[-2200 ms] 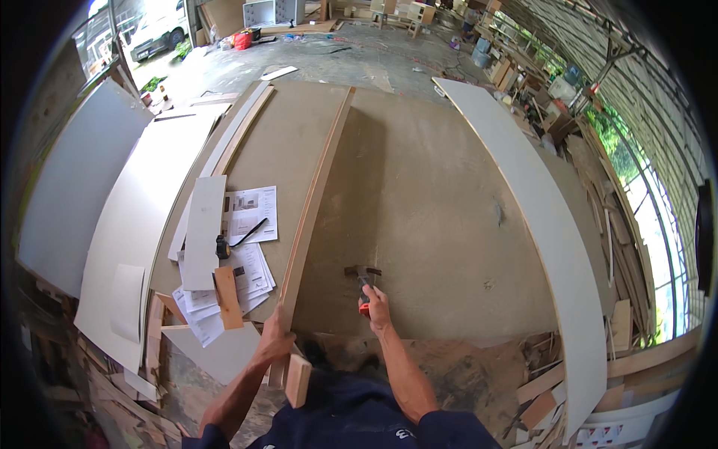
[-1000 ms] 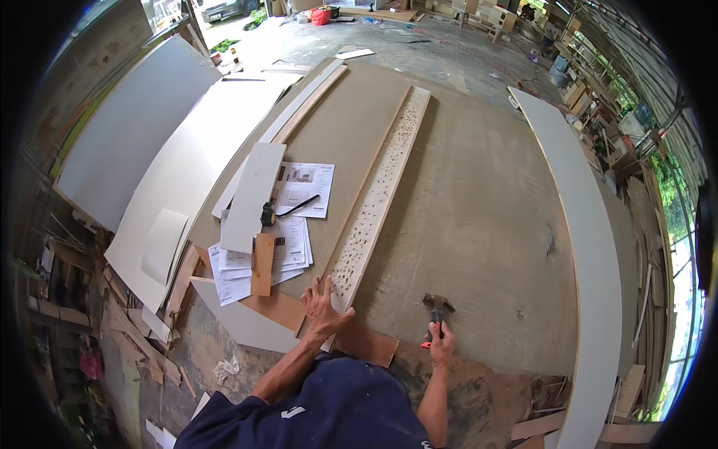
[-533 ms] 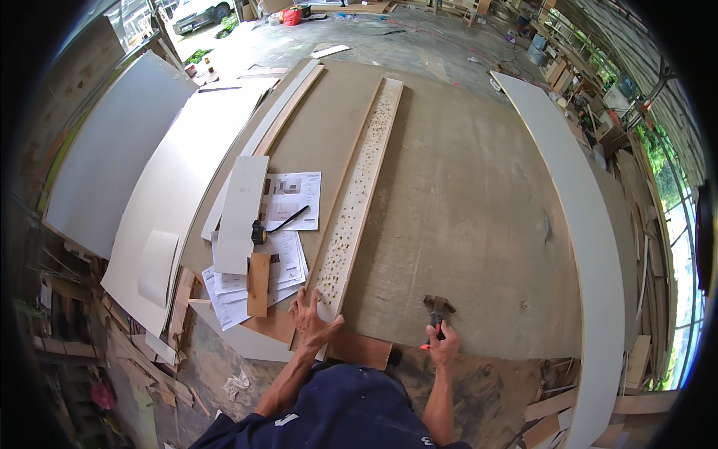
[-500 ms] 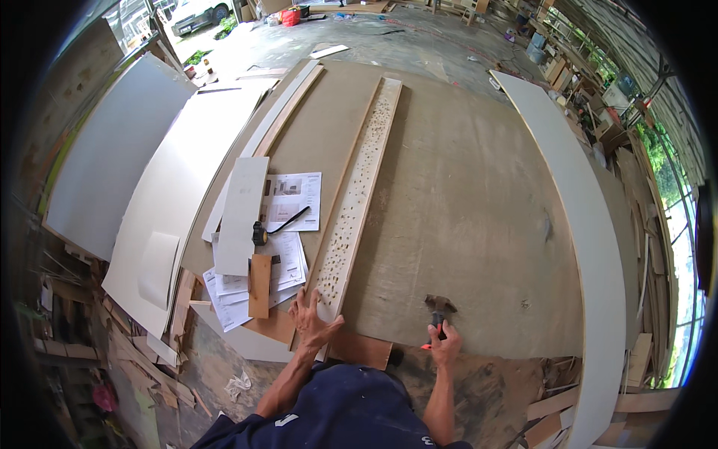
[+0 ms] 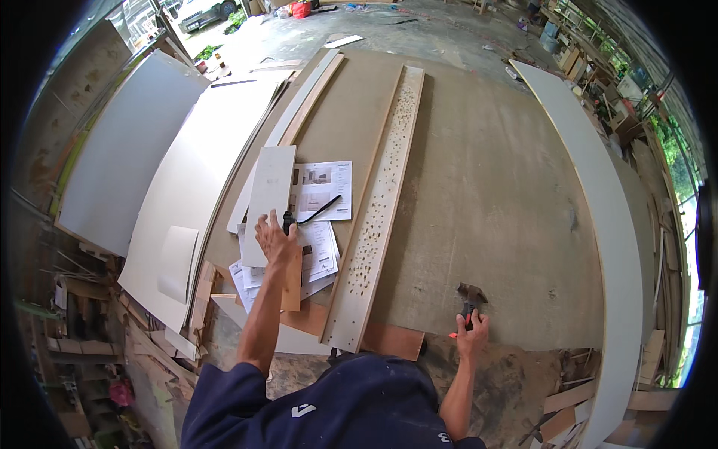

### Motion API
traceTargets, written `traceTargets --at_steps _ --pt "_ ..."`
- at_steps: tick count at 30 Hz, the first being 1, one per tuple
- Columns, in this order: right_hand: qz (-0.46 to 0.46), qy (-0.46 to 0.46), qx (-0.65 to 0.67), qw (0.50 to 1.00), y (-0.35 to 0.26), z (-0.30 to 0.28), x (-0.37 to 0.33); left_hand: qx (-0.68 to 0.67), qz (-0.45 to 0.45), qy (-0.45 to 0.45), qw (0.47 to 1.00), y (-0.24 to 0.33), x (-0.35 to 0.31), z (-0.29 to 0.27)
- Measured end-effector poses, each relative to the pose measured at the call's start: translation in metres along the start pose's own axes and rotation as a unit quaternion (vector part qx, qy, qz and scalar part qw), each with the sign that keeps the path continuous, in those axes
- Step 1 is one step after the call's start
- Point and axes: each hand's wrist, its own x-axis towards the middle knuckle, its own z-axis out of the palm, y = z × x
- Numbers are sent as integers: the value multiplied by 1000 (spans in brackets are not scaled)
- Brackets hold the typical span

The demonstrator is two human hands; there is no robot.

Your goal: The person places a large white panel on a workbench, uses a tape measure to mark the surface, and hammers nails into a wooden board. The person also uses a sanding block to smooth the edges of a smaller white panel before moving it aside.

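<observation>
My left hand point(image 5: 274, 239), fingers apart, is over the white board piece point(image 5: 273, 176), right beside a black and yellow tape measure point(image 5: 289, 218) with a dark strap. Whether the fingertips touch the tape measure I cannot tell. Printed sheets point(image 5: 327, 202) lie beneath and beside the board piece, and a small brown wood block point(image 5: 292, 288) is partly behind my wrist. My right hand point(image 5: 473, 334) is closed around the handle of a claw hammer point(image 5: 473, 295), its head lying low over the brown panel. Between the hands runs a long narrow panel point(image 5: 378, 217) dotted with small spots.
The large brown sheet point(image 5: 493, 187) serves as the work surface. A long white strip point(image 5: 598, 202) lies along its right edge. White sheets point(image 5: 202, 165) lean at the left, and wood scraps point(image 5: 149, 337) clutter the floor there. A thin brown board point(image 5: 393, 340) projects at the near edge.
My left hand has left the near end of the spotted panel and moved left and forward to the tape measure. The right hand keeps the hammer. The whole view has shifted slightly.
</observation>
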Motion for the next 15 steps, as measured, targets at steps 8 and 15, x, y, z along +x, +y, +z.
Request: traceTargets --at_steps 8,15 --pt "17 -36 24 999 4 -10 8 -36 105 -92 990 -34 39 72" --pt "-25 29 -32 999 -13 -25 9 -266 -55 102 957 4 10 11"
